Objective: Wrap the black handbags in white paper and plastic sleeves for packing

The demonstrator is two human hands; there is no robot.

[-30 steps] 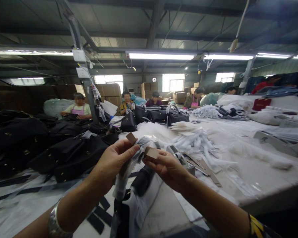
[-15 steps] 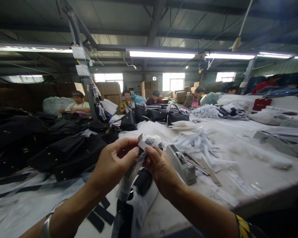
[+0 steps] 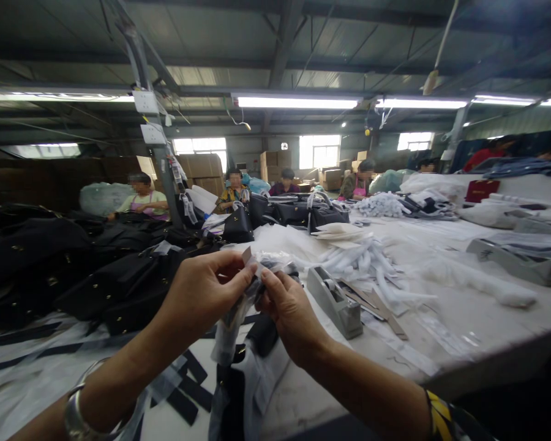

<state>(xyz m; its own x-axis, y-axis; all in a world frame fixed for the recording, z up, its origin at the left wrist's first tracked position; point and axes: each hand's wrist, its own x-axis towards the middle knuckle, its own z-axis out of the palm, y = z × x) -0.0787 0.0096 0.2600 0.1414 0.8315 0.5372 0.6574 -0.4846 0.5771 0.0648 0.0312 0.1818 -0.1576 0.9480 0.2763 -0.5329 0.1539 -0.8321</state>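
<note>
My left hand (image 3: pixel 211 285) is closed, pinching a small light-grey strip (image 3: pixel 247 255) between thumb and fingers. Close beside it my right hand (image 3: pixel 289 312) is also closed. Its thumb and index finger press together at the near end of the strip, and its other fingers curl round a dark strap wrapped in clear plastic (image 3: pixel 229 340). What lies under those fingertips is partly hidden. Below both hands is a black bag (image 3: pixel 229 398) with white wrapping (image 3: pixel 264 380) along its right side.
A grey tape dispenser (image 3: pixel 335 306) stands right of my hands, by cardboard strips (image 3: pixel 386 309) and white padding rolls (image 3: pixel 358 263). Black bags (image 3: pixel 119 285) pile up at left. Black strips (image 3: pixel 181 401) lie in front. Another dispenser (image 3: pixel 514 260) stands farther right. Several people work across the table.
My left hand has shifted slightly left and down with the grey strip, and the gap between my two thumbs is a little wider. The bag and dispenser stay about where they were.
</note>
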